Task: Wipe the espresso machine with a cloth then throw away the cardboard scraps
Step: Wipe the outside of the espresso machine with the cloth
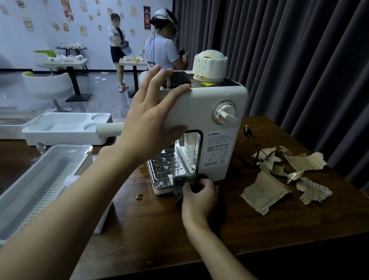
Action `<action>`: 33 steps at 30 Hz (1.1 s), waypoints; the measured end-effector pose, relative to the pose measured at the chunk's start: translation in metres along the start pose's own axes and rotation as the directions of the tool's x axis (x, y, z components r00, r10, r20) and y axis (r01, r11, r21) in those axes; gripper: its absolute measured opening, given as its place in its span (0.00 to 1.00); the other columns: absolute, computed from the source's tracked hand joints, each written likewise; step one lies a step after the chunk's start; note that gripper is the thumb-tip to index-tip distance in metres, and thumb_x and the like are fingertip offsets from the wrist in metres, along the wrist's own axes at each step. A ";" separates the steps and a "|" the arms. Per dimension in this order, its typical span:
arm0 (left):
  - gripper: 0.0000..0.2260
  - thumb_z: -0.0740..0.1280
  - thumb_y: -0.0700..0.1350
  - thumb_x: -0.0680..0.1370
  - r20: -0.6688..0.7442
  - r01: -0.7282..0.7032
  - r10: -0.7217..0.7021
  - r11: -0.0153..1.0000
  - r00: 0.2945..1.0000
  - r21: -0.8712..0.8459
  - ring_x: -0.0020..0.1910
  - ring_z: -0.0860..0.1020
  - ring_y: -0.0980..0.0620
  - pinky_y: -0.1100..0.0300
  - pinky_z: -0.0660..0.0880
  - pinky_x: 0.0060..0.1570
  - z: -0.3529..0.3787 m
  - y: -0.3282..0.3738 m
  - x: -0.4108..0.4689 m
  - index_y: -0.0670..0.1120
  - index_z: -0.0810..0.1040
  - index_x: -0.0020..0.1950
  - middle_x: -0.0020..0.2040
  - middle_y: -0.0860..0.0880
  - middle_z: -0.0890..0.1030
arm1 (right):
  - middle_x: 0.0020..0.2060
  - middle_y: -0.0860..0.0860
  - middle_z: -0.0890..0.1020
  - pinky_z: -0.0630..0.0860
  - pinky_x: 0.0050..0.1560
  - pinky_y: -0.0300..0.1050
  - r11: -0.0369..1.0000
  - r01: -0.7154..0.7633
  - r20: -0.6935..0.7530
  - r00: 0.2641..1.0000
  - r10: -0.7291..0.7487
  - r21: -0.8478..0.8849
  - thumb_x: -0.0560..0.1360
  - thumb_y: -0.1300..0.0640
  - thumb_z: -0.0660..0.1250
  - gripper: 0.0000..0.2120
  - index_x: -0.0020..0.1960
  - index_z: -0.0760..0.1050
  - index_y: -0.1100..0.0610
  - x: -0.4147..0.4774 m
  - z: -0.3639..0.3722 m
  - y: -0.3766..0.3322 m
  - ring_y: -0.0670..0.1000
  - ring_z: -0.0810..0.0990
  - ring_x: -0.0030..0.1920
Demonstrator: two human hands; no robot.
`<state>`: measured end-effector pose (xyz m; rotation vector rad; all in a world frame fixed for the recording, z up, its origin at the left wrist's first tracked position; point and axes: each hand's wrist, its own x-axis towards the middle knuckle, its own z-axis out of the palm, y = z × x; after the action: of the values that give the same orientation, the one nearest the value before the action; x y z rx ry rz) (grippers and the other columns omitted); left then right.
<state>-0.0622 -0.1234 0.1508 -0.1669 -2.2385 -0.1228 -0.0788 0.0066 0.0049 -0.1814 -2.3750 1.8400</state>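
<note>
The espresso machine (199, 110) is steadied by the left hand (150, 119). Its fingers (174, 90) are spread straight over the upper side and top edge, grasping nothing, presumably so wiping cannot shift the machine. Below them, the cloth (180, 183) is clenched in the right hand (199, 195) against the drip tray (166, 167) corner. The machine stands upright, long axis vertical, front turned leftward. Cardboard scraps (263, 191) lie on the bench (161, 230), well right of the clenched fingers.

cloth (178, 181) mostly under right hand (199, 196), warning label (219, 147) text seemingly unreadable
</note>
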 end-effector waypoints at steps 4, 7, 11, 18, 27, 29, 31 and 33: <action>0.34 0.76 0.53 0.71 0.004 -0.003 0.003 1.000 1.000 -0.004 0.79 0.54 0.37 0.36 0.63 0.74 0.001 -0.001 0.000 0.50 0.69 0.75 0.78 0.40 0.61 | 0.60 0.54 0.74 0.73 0.53 0.40 1.000 0.022 -0.010 1.000 -0.022 -0.013 0.73 0.63 0.72 0.15 0.59 0.76 0.60 0.014 -0.012 0.004 0.54 0.74 0.61; 0.34 0.76 0.53 0.70 0.007 0.000 0.000 1.000 1.000 0.001 0.79 0.54 0.37 0.37 0.63 0.73 0.001 -0.001 0.001 0.50 0.70 0.75 0.77 0.40 0.61 | 0.64 0.55 0.74 0.76 0.61 0.49 0.999 0.037 -0.060 0.998 -0.035 0.021 0.74 0.64 0.71 0.18 0.63 0.75 0.60 0.026 -0.024 0.004 0.56 0.74 0.65; 0.34 0.76 0.53 0.70 -0.001 0.001 -0.001 1.000 1.000 -0.005 0.79 0.54 0.37 0.37 0.64 0.73 0.001 -0.001 0.001 0.49 0.71 0.74 0.77 0.40 0.62 | 0.64 0.55 0.74 0.74 0.57 0.45 0.999 0.023 -0.146 0.989 -0.019 0.030 0.75 0.63 0.70 0.19 0.65 0.75 0.59 0.053 -0.039 0.002 0.57 0.74 0.64; 0.33 0.75 0.52 0.70 -0.021 0.000 0.000 1.000 1.000 -0.014 0.79 0.56 0.37 0.37 0.63 0.73 0.003 0.000 0.000 0.48 0.72 0.73 0.76 0.40 0.63 | 0.60 0.53 0.74 0.71 0.54 0.38 0.989 0.151 -0.161 0.976 -0.148 0.006 0.75 0.65 0.70 0.15 0.61 0.76 0.62 0.040 -0.028 0.005 0.53 0.75 0.60; 0.34 0.76 0.52 0.70 -0.018 -0.002 0.002 1.000 1.000 -0.005 0.79 0.55 0.37 0.37 0.62 0.73 0.001 -0.001 0.000 0.49 0.71 0.74 0.76 0.40 0.62 | 0.54 0.52 0.78 0.70 0.53 0.31 0.945 0.327 -0.136 0.935 -0.327 -0.024 0.72 0.65 0.73 0.16 0.59 0.79 0.64 0.039 -0.030 0.008 0.49 0.78 0.56; 0.34 0.76 0.52 0.70 -0.018 -0.001 0.000 1.000 1.000 -0.004 0.79 0.55 0.37 0.37 0.62 0.73 0.001 -0.001 -0.001 0.49 0.71 0.74 0.77 0.40 0.62 | 0.55 0.53 0.79 0.71 0.54 0.34 0.947 0.321 -0.177 0.931 -0.319 -0.018 0.72 0.65 0.73 0.16 0.59 0.79 0.64 0.051 -0.037 0.003 0.50 0.78 0.56; 0.34 0.76 0.52 0.70 -0.019 0.002 -0.002 1.000 1.000 -0.003 0.79 0.55 0.37 0.39 0.61 0.73 0.002 -0.001 -0.001 0.49 0.71 0.74 0.77 0.40 0.63 | 0.56 0.53 0.78 0.69 0.51 0.28 0.948 0.317 -0.208 0.927 -0.311 -0.008 0.73 0.64 0.73 0.17 0.60 0.78 0.64 0.060 -0.043 -0.003 0.48 0.76 0.56; 0.34 0.76 0.52 0.70 -0.018 0.002 -0.002 1.000 1.000 -0.004 0.79 0.55 0.37 0.39 0.61 0.73 0.002 -0.001 0.000 0.49 0.71 0.74 0.76 0.40 0.63 | 0.57 0.53 0.78 0.65 0.46 0.20 0.951 0.309 -0.227 0.925 -0.304 -0.014 0.73 0.64 0.72 0.17 0.61 0.77 0.64 0.063 -0.045 -0.005 0.44 0.74 0.55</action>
<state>-0.0640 -0.1238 0.1492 -0.1649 -2.2202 -0.1291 -0.1324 0.0594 0.0223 -0.0121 -2.0898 1.6062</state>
